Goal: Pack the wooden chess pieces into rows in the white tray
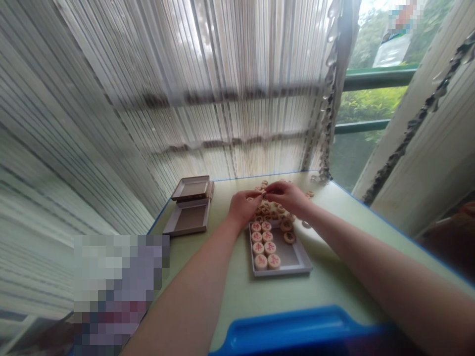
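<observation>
My left hand (243, 205) and my right hand (287, 196) meet above a heap of round xiangqi pieces (266, 211). Between their pinched fingertips is a small xiangqi piece (263, 195), mostly covered by the fingers. Just nearer to me lies a shallow white box tray (293, 257). Along its left side stand two columns of red-marked xiangqi pieces (267, 237), characters up. A couple of dark-marked pieces (289, 238) sit at the tray's upper right, and its middle and lower right show bare grey bottom.
Two more shallow boxes, a brown-edged one (192, 188) and a white one (189, 217), are at the table's left. A few loose pieces (309, 194) lie right of my hand. A blue chair back (297, 324) is at the near edge; string curtains (230, 99) hang behind.
</observation>
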A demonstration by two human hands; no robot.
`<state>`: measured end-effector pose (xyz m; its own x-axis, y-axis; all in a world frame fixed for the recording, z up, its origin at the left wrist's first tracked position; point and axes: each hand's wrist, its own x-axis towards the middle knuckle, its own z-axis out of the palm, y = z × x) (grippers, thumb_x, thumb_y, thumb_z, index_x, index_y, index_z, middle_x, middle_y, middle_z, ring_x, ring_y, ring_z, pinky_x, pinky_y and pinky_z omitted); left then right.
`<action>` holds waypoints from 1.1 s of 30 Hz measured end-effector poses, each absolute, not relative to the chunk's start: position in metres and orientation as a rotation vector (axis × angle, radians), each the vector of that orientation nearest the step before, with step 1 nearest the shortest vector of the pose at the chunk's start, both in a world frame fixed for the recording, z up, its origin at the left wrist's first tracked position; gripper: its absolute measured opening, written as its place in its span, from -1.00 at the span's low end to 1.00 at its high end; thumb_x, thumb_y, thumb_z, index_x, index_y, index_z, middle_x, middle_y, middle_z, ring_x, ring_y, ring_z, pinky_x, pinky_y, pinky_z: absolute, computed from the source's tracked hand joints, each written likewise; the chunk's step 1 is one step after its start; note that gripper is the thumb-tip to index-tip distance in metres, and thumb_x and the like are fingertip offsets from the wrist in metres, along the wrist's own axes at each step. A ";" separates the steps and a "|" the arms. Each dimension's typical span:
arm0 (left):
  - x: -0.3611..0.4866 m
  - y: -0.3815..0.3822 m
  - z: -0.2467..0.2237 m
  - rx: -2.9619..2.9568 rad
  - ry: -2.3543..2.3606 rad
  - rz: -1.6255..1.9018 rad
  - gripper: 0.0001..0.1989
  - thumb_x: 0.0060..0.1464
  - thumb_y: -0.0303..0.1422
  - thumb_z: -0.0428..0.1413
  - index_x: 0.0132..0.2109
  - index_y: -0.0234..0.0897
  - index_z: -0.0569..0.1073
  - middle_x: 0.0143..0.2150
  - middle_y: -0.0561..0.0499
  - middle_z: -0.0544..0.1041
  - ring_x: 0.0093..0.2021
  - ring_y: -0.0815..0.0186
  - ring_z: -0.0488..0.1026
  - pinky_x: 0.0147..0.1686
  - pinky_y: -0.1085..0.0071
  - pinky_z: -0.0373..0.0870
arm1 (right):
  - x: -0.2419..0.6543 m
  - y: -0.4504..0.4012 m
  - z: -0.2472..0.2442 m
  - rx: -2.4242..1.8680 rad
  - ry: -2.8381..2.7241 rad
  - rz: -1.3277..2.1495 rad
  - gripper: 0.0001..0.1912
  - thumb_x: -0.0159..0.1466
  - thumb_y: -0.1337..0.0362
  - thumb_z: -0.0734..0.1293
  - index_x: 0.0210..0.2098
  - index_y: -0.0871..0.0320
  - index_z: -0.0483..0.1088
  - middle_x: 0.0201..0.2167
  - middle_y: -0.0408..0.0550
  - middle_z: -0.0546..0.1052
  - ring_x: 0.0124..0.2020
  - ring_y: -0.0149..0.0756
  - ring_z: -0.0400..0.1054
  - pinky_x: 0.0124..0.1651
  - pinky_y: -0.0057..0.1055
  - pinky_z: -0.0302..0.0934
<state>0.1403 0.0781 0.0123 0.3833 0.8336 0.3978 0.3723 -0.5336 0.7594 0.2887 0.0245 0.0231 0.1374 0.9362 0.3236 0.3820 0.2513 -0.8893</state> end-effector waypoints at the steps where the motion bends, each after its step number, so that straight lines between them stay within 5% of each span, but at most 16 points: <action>1: 0.141 0.078 0.012 2.068 1.001 1.074 -0.79 -0.06 -0.36 0.14 -0.23 -0.28 0.56 -0.25 -0.04 0.59 -0.21 0.28 0.50 -0.12 0.40 0.39 | 0.288 0.024 0.024 -1.318 -1.439 0.628 -0.84 0.04 0.31 0.36 -0.35 0.18 0.43 -0.39 -0.07 0.53 -0.36 -0.37 0.40 -0.27 -0.39 0.29; 10: 0.140 0.080 0.007 1.988 0.900 1.070 -0.74 -0.07 -0.31 0.16 -0.20 -0.30 0.54 -0.28 -0.05 0.59 -0.28 0.28 0.51 -0.23 0.39 0.43 | 0.291 0.030 0.013 -1.278 -1.594 0.414 -0.78 0.06 0.44 0.28 -0.28 0.17 0.43 -0.31 -0.05 0.51 -0.30 -0.36 0.40 -0.17 -0.37 0.29; 19: 0.139 0.076 0.013 1.861 0.880 1.040 -0.75 -0.11 -0.37 0.17 -0.21 -0.34 0.55 -0.25 -0.08 0.58 -0.25 0.25 0.51 -0.22 0.37 0.43 | 0.290 0.019 0.017 -1.364 -1.992 -0.194 -0.74 0.19 0.25 0.26 -0.12 0.07 0.40 -0.14 0.01 0.46 -0.13 -0.21 0.33 -0.09 -0.26 0.21; 33: 0.137 0.074 0.019 1.920 1.014 1.119 -0.77 -0.04 -0.37 0.05 -0.27 -0.32 0.55 -0.35 -0.02 0.59 -0.30 0.32 0.50 -0.26 0.45 0.40 | 0.296 0.014 0.035 -1.424 -2.059 -0.274 -0.75 0.17 0.21 0.27 -0.16 0.06 0.42 -0.18 -0.01 0.46 -0.15 -0.23 0.31 -0.13 -0.31 0.19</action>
<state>0.1368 0.0737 0.0191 0.3252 0.8706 0.3691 0.2815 -0.4617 0.8412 0.2956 0.0139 0.0349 -0.2322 0.7743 0.5887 0.9012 0.3989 -0.1692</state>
